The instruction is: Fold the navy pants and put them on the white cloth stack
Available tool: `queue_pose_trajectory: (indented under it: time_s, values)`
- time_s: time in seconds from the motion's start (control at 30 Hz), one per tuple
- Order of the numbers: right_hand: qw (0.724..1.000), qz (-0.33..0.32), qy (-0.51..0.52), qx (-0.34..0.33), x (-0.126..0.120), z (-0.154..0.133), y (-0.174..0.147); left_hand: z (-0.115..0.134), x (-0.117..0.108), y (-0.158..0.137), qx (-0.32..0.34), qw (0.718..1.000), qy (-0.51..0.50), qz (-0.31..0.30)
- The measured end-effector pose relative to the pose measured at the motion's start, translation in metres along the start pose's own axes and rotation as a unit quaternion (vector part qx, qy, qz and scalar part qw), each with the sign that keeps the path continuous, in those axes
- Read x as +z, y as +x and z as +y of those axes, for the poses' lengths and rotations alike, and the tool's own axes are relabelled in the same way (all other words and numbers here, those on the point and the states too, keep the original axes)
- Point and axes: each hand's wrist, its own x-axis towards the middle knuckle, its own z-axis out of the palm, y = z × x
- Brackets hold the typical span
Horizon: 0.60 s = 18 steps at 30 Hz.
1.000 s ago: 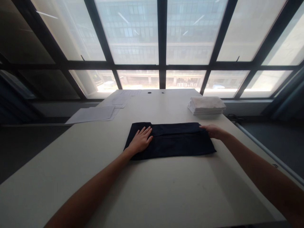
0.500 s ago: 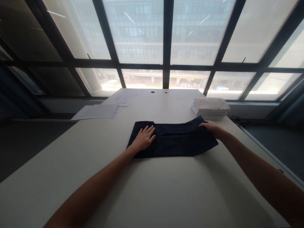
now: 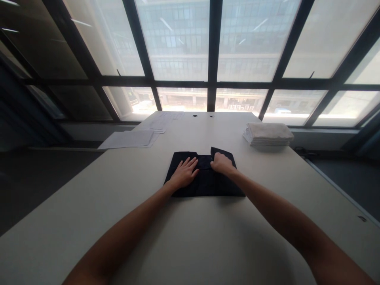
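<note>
A dark navy piece of folded cloth (image 3: 204, 184) lies on the white table in front of me, with both its left and right ends turned inward. My left hand (image 3: 185, 173) rests flat on its left part, fingers spread. With closed fingers, my right hand (image 3: 222, 162) grips the edge of the right end, which is folded over toward the middle. That flap's upper corner stands slightly raised. What kind of cloth article it is, I cannot tell.
A stack of folded white cloths (image 3: 268, 134) stands at the table's right edge. Loose paper sheets (image 3: 130, 138) lie at the far left. The white table (image 3: 190, 237) reaches toward large windows (image 3: 178, 43), and a cable (image 3: 303, 152) shows beyond its right side.
My right hand has moved left, bringing the cloth's right end over toward the middle, so the cloth is now shorter. My left hand stays flat on the left part.
</note>
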Motion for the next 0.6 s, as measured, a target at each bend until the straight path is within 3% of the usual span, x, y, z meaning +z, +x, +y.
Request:
queue_pose_trajectory:
  time_s: [0.13,0.27,0.4,0.6]
  values:
    - [0.998,-0.038,0.004,-0.057,0.033,-0.011,-0.009,0.001,0.000,-0.002,0.003,1.000,-0.002,0.006]
    - [0.991,0.060,0.060,-0.099,0.033,0.012,-0.003,0.001,0.000,-0.003,0.002,1.000,-0.008,0.006]
    - [0.983,0.143,0.037,-0.108,0.028,0.046,0.014,0.002,-0.001,-0.003,-0.001,1.000,-0.013,0.004]
    - [0.985,0.086,-0.048,-0.139,0.056,0.065,0.012,0.018,-0.002,-0.006,-0.046,0.999,-0.004,-0.020]
